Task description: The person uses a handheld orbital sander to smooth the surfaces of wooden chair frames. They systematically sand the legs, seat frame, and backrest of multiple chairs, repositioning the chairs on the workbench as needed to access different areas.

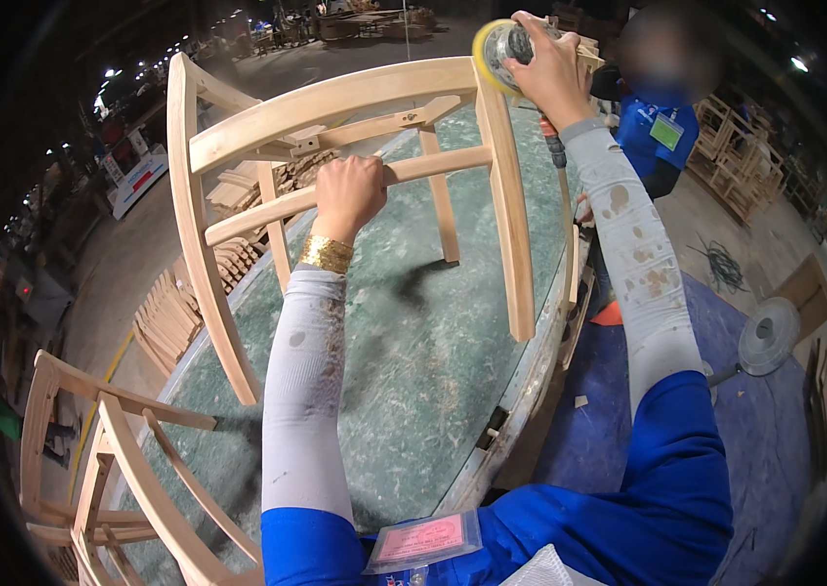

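A bare wooden chair frame (345, 103) stands tilted on a green worktable (384, 332). My left hand (350, 195) is closed around its crossbar (438, 163), near the middle of the bar. In my right hand (552, 78) is a round orbital sander (506, 57) with a yellow pad edge. The sander is tipped on its side at the frame's upper right corner, where the curved rail meets the leg. Whether its pad touches the wood there I cannot tell. An air hose (564, 195) runs down from below my right hand along the table's right side.
At the lower left stands another wooden chair frame (155, 469). Stacked wooden parts (167, 313) lie beyond the table's left edge. A co-worker in a blue shirt (662, 127) is at the far right, near piled frames (741, 151). A round grey disc (770, 335) stands to the right.
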The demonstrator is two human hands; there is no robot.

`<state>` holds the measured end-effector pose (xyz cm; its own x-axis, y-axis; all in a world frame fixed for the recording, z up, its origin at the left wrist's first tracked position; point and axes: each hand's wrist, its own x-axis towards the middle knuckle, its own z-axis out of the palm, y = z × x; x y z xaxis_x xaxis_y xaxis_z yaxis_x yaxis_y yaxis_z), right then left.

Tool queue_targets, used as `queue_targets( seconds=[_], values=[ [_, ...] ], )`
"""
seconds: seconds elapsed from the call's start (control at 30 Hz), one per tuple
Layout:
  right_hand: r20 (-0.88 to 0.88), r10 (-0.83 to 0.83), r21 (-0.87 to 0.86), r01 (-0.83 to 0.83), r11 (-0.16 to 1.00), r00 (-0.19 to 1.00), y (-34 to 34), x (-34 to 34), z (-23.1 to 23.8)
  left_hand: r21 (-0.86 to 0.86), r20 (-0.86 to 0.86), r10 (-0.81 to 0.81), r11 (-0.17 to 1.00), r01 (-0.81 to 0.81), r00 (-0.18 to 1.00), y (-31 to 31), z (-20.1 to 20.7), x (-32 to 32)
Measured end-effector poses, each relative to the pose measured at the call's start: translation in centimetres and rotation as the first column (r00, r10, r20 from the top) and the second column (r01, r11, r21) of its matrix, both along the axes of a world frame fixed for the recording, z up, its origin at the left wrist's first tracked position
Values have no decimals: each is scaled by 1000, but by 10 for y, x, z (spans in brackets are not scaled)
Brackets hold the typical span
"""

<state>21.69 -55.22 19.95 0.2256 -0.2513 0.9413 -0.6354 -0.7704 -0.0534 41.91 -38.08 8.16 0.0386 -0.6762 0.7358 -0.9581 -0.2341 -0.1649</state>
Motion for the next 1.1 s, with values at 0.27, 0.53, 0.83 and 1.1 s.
queue_targets(
  seconds=[0.27,0.53,0.83,1.1],
  values=[
    [64,250,-2,-251,968,966,-5,-6,2,80,-47,10,997,-6,999,-8,2,-6],
    [44,196,-121,-189,974,980,8,5,4,77,-55,21,997,-16,998,-3,5,-2],
    [4,314,-100,-312,945,949,-3,6,-7,53,-4,26,998,-26,1000,-5,0,2],
    [95,351,56,-357,933,932,-3,-16,-24,90,-14,26,996,-25,1000,-5,4,-1]
  ],
)
